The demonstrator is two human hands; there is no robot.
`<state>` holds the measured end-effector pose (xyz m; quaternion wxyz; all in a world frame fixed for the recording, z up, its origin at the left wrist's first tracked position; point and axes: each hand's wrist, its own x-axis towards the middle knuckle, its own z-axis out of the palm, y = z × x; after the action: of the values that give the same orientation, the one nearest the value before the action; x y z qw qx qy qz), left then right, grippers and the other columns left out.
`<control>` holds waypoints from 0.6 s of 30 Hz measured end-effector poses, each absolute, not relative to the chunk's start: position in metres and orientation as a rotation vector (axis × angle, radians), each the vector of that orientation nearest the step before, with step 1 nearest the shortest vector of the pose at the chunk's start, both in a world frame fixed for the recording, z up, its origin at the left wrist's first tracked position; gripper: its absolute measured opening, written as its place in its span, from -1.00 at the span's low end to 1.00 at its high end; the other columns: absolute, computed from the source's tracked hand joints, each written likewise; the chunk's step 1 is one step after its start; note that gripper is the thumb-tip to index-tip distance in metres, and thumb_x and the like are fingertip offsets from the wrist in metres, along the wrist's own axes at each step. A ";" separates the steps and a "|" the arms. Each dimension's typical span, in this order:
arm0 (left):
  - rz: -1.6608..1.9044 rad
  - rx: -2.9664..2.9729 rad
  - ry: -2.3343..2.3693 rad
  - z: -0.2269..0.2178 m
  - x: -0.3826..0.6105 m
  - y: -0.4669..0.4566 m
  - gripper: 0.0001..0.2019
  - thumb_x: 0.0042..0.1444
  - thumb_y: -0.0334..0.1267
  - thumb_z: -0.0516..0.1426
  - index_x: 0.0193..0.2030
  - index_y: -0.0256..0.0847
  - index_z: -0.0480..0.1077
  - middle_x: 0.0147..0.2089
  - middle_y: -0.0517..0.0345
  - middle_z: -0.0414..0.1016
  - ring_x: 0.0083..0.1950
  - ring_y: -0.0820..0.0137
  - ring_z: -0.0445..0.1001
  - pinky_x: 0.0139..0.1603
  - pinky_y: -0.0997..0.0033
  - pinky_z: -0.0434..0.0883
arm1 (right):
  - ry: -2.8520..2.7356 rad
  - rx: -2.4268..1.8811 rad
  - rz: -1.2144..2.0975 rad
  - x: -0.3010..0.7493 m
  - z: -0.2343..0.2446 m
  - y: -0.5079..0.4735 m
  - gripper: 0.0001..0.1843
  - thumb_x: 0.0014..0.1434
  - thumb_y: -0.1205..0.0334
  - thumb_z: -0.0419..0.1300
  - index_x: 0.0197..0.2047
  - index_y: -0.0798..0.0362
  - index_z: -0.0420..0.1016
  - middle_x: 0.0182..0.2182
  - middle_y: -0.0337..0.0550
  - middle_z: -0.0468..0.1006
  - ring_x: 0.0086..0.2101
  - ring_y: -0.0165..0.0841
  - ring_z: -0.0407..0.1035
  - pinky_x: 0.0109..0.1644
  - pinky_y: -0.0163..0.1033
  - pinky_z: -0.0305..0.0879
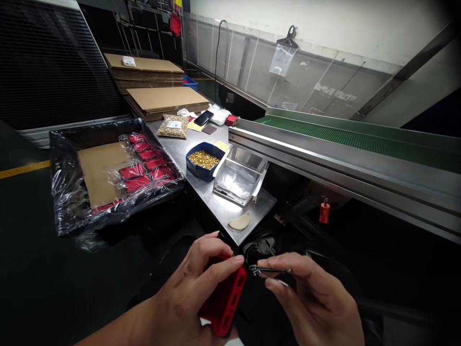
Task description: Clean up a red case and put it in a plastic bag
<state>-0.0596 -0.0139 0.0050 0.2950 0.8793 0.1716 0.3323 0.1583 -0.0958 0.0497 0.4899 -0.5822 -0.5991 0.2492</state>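
A red phone case [233,300] with cut-outs along its edge is gripped in my left hand [192,281], the thumb lying across its upper end. Just to the right, my right hand [320,300] pinches a small metal nail clipper [272,270] between thumb and fingers. The clipper's jaws point at the case's upper corner, with a small gap between them. My left fingers hide the case's far side.
A metal table [201,192] carries a blue bin [200,171] of small gold parts, a clear holder [239,175] with plastic bags and a beige half-round piece [239,221]. A plastic-lined crate [68,144] with red cases stands left; a green conveyor [324,137] runs right.
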 end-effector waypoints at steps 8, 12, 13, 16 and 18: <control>0.653 2.164 0.565 -0.010 -0.069 -0.016 -0.11 -0.17 -0.33 0.42 0.28 -0.09 0.08 0.29 -0.09 0.07 0.27 0.07 0.22 0.30 0.15 0.34 | -0.983 -1.541 0.668 0.171 -0.029 -0.075 -0.60 0.18 0.11 0.32 0.04 0.03 0.40 -0.20 -0.07 0.59 -0.24 -0.29 0.54 -0.14 -0.28 0.54; 0.421 1.793 0.779 -0.048 -0.082 -0.025 -0.20 -0.23 -0.41 0.36 0.18 0.05 0.15 -0.02 0.13 0.36 -0.14 0.26 0.46 -0.15 0.38 0.55 | -0.744 -1.608 0.690 0.193 -0.108 -0.042 -0.44 0.14 -0.09 0.29 0.04 0.11 0.29 -0.24 -0.01 0.57 -0.22 -0.20 0.54 -0.18 -0.17 0.53; 0.367 1.729 0.804 -0.059 -0.087 -0.027 -0.20 -0.23 -0.40 0.34 0.18 0.08 0.17 -0.05 0.16 0.38 -0.17 0.27 0.46 -0.25 0.44 0.54 | -0.711 -1.616 0.658 0.200 -0.124 -0.034 -0.43 0.14 -0.12 0.26 0.02 0.11 0.25 -0.19 0.05 0.56 -0.20 -0.18 0.54 -0.19 -0.15 0.53; 0.420 1.716 0.807 -0.090 -0.099 -0.032 -0.25 -0.14 -0.24 0.34 0.23 0.17 0.22 0.05 0.12 0.38 -0.05 0.17 0.47 -0.12 0.34 0.53 | -0.690 -1.667 0.552 0.220 -0.156 -0.018 -0.42 0.12 -0.17 0.20 -0.02 0.11 0.23 -0.10 0.16 0.53 -0.15 -0.15 0.52 -0.18 -0.12 0.50; 0.472 1.787 0.815 -0.103 -0.105 -0.036 -0.34 -0.03 -0.11 0.32 0.24 0.18 0.25 0.12 0.08 0.38 0.06 0.09 0.44 0.06 0.22 0.48 | -0.744 -1.731 0.505 0.232 -0.165 -0.012 -0.45 0.06 -0.16 0.24 -0.09 0.12 0.32 -0.18 0.11 0.55 -0.21 -0.15 0.50 -0.16 -0.10 0.47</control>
<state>-0.1049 -0.0356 -0.1031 0.5319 0.7492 0.3415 0.1979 0.2316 -0.0124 -0.1647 0.5609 -0.7346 -0.3159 0.2143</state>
